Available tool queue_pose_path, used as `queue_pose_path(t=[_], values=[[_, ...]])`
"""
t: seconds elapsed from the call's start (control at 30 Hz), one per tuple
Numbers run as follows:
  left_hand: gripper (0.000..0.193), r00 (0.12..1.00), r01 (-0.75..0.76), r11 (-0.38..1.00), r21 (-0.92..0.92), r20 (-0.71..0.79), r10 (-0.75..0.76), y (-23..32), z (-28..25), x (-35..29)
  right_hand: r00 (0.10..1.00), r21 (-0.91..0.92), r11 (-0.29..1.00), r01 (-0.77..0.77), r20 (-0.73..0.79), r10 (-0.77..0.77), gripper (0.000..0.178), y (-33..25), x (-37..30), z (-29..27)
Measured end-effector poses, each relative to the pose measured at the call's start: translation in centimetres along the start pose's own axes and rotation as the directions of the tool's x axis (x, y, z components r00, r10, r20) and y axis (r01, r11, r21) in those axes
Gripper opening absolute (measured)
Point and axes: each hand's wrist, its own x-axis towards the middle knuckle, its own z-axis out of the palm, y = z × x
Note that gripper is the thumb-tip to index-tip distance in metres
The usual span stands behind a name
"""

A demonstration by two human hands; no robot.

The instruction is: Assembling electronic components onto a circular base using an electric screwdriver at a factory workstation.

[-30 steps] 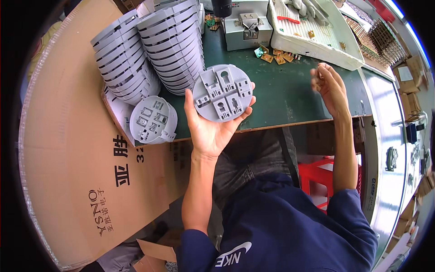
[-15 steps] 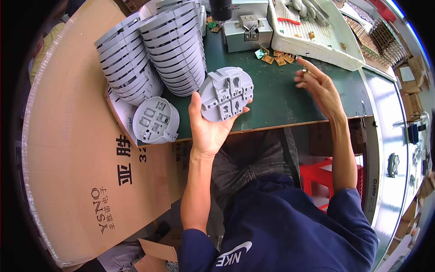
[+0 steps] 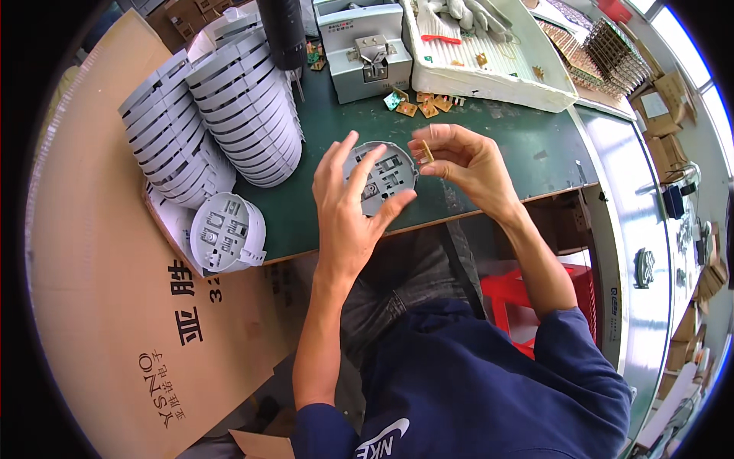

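A round light-grey plastic housing [image 3: 394,166] sits at the front of the green table, its recessed side with small slots facing up. My left hand [image 3: 344,210] is over its left part, fingers spread and thumb along its near edge; the hand hides part of it. At the housing's right edge, my right hand [image 3: 470,164] pinches a small yellow-brown circuit board [image 3: 427,152], tilted on edge, between thumb and fingers. Several similar small boards [image 3: 428,105] lie loose further back on the table.
Tall stacks of grey housings [image 3: 248,107] stand at the left, with a single housing [image 3: 225,233] in front of them. Behind are a grey metal machine [image 3: 359,76] and a white tray [image 3: 497,92] holding gloves. A dark cylindrical tool [image 3: 283,34] hangs beside the machine.
The housing has turned over from its raised side to its recessed side, and my left hand has moved above it. My right hand has come left to it with the small circuit board.
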Motion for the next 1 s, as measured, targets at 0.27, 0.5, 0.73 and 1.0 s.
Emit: queue_pose_path(t=[0.27,0.5,0.73,1.0], values=[[0.015,0.992,-0.05,0.994,-0.101,-0.118,0.038,1.6,-1.3,1.3,0.999,-0.031,0.999,0.04,0.022,-0.039,0.034,-0.7,-0.5,1.9],[0.017,0.99,-0.056,0.987,-0.149,-0.133,0.037,0.9,-1.1,0.6,0.992,-0.211,0.971,0.11,0.085,-0.094,0.032,-0.9,-0.5,2.2],[0.064,0.992,0.127,0.986,-0.112,-0.003,-0.128,-0.2,-1.5,0.0,0.992,-0.49,0.862,0.126,0.059,-0.112,0.037,-1.4,2.7,1.2],[0.102,0.98,0.184,0.983,-0.007,0.073,-0.183,-0.7,0.0,-0.9,0.916,-0.721,0.566,0.401,0.331,-0.227,0.034,1.0,6.1,2.5]])
